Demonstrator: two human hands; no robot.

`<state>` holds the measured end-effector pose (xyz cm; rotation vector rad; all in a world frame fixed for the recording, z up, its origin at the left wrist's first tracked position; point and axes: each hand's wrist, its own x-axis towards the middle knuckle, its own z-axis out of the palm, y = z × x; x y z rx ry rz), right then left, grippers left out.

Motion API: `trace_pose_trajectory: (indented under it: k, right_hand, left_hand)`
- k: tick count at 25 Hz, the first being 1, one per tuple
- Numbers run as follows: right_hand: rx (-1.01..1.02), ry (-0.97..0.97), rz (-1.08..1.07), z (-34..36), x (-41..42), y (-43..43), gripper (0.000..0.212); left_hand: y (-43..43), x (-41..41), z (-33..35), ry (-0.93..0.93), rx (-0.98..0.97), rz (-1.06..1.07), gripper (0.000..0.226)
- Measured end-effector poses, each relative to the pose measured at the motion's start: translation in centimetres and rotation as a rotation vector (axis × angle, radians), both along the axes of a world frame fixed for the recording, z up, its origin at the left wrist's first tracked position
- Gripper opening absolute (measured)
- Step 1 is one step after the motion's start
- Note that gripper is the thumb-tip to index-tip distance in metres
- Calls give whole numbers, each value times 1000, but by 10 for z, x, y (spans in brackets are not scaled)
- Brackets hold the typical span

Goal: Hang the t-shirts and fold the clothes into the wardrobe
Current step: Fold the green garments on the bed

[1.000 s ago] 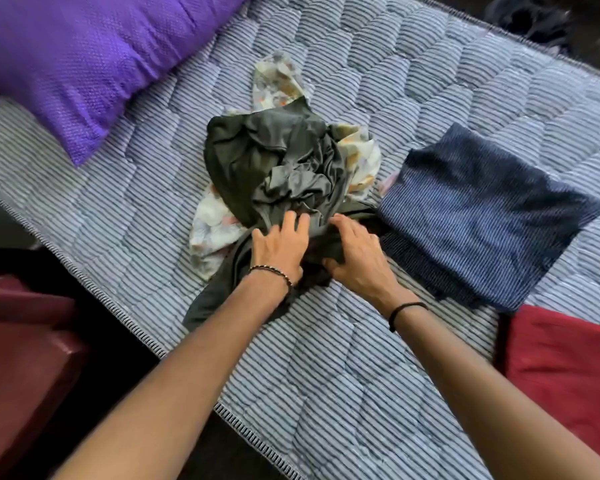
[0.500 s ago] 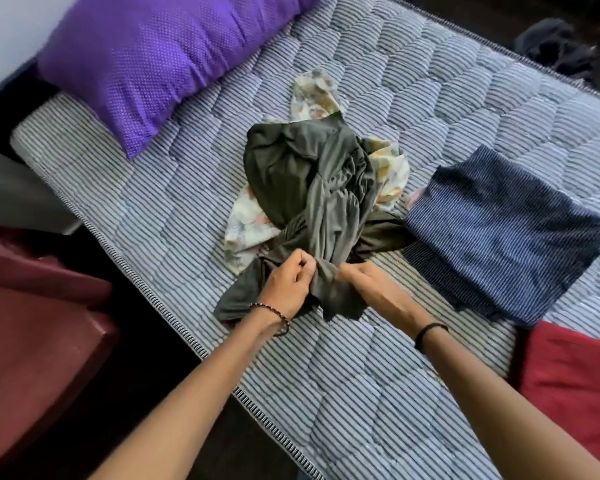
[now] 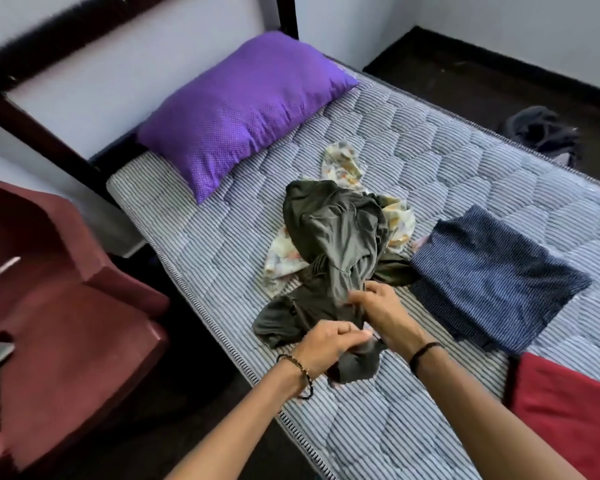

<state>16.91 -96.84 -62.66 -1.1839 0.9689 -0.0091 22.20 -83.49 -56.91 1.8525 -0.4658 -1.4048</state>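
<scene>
Beside olive garment (image 3: pixel 336 237): folded navy cloth (image 3: pixel 492 282), purple pillow (image 3: pixel 243 109)

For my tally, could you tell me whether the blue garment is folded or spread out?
Folded: the blue garment lies flat, square, with layered edges.

Left hand (image 3: pixel 328 344): dark beaded cord bracelet (image 3: pixel 300 374) at wrist, lower centre. Right hand (image 3: pixel 385 313): thin plain black band (image 3: pixel 424 351). Forearms bare.
</scene>
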Motion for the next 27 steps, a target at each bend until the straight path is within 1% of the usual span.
trace_pose_trajectory:
  k: [2, 4, 5, 7, 8, 9, 10, 12, 13, 14, 16, 17, 19, 20, 21, 22, 24, 25, 26, 27]
  right_hand:
    - [0, -24, -40, 17, -3, 3, 15]
    - [14, -54, -20, 38, -13, 7, 16]
    - [22, -69, 18, 48, -20, 8, 17]
    - [31, -95, 118, 65, -32, 11, 17]
    - [28, -111, 167, 74, -37, 11, 18]
    - [19, -127, 212, 83, -41, 11, 17]
    - [9, -145, 244, 92, -44, 12, 13]
    - [-14, -171, 274, 110, -47, 12, 9]
    - [-22, -188, 278, 119, -48, 11, 11]
    - [-19, -203, 273, 129, -49, 12, 15]
    - [53, -240, 251, 145, -50, 13, 17]
    - [104, -257, 236, 150, -51, 12, 16]
    - [162, -278, 216, 160, -51, 9, 23]
    - [155, -284, 218, 166, -52, 7, 22]
    - [142, -296, 229, 174, -52, 7, 16]
    - [121, -305, 249, 183, -53, 7, 16]
    - [99, -308, 256, 194, -54, 8, 23]
    - [91, -317, 240, 197, -54, 8, 21]
    - [74, -329, 219, 199, -54, 7, 14]
    - [19, -321, 210, 200, -55, 6, 6]
  left_hand:
    - [7, -4, 14, -42, -9, -33, 25]
    - [16, -6, 26, -162, 0, -1, 15]
    - [21, -5, 31, -264, 16, 44, 16]
    - [25, -4, 44, -592, 59, 108, 27]
    - [26, -1, 52, -760, 67, 90, 30]
    - [27, 2, 61, -876, 55, 30, 33]
    - [25, 7, 67, -915, 53, -86, 40]
    - [22, 12, 78, -889, 53, -336, 49]
    - [21, 11, 84, -877, 64, -400, 45]
    - [21, 10, 89, -871, 67, -403, 37]
    - [21, 9, 99, -837, 58, -283, 23]
    - [23, 10, 105, -827, 53, -201, 22]
    - [30, 14, 116, -864, 56, -97, 23]
    - [34, 16, 121, -914, 77, -86, 26]
    - [38, 18, 127, -975, 104, -90, 31]
    - [43, 20, 134, -1038, 117, -104, 36]
    - [52, 22, 142, -1102, 107, -177, 43]
    - [57, 25, 146, -1091, 84, -213, 43]
    - [62, 27, 147, -992, 39, -187, 39]
    - [66, 28, 150, -835, -15, -101, 32]
